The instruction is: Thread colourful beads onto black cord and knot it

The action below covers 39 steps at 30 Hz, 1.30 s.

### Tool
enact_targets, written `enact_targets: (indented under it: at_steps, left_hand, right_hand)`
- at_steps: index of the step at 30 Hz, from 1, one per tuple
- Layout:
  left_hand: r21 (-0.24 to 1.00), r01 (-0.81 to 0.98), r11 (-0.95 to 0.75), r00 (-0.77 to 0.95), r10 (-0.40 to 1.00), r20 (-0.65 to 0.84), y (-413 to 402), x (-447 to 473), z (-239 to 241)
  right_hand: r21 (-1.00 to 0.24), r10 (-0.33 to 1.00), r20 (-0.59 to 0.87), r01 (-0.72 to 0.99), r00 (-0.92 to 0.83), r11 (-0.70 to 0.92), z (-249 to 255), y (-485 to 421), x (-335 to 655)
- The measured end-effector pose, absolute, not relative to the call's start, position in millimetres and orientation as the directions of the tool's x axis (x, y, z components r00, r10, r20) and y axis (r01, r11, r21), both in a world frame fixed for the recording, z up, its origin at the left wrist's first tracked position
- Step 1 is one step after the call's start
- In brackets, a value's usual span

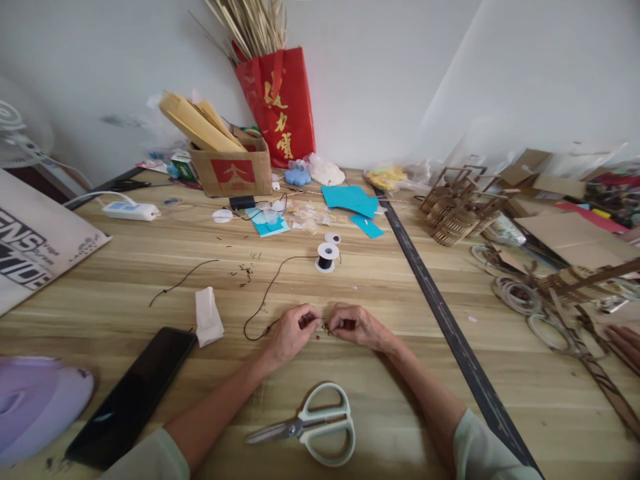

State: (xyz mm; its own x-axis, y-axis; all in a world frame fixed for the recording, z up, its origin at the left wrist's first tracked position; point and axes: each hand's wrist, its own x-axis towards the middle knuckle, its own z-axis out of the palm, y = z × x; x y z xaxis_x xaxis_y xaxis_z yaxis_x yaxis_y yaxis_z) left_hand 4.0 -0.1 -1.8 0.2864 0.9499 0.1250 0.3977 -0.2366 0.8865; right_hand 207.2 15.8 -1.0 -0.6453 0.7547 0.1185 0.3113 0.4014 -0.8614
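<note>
My left hand [296, 330] is closed in a pinch above the middle of the table. A thin black cord [273, 283] loops from the spool [326, 259] and runs into this hand. Facing it, my right hand [357, 325] is also pinched closed, its fingertips beside a few tiny beads [325, 327]. Whatever lies between those fingertips is too small to make out. One small red bead [318, 337] rests on the wood between the hands. Nearer to me lie scissors [325, 425] with pale handles, their blades pointing left.
To the left are a black phone [133, 397], folded white paper [209, 317] and another piece of cord [183, 279]. Blue paper pieces [350, 201], a cardboard box [230, 167] and a red bag [280, 107] stand behind. Woven baskets [455, 213] and a person's hand [626, 343] are at right.
</note>
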Motion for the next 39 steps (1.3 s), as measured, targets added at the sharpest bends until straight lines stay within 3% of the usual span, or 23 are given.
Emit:
enact_targets:
  at_steps: [26,39]
  left_hand:
    - [0.873,0.423,-0.244,0.288,0.949,0.126,-0.2,4.6,-0.4]
    - [0.86,0.442,-0.256,0.308,0.943,0.122,-0.5,5.3,1.2]
  right_hand:
    - [-0.805,0.748,0.163,0.352,-0.643,0.478,-0.7,14.9,204.1]
    - [-0.906,0.878,0.013,0.367,-0.478,0.213,-2.8,11.8,201.7]
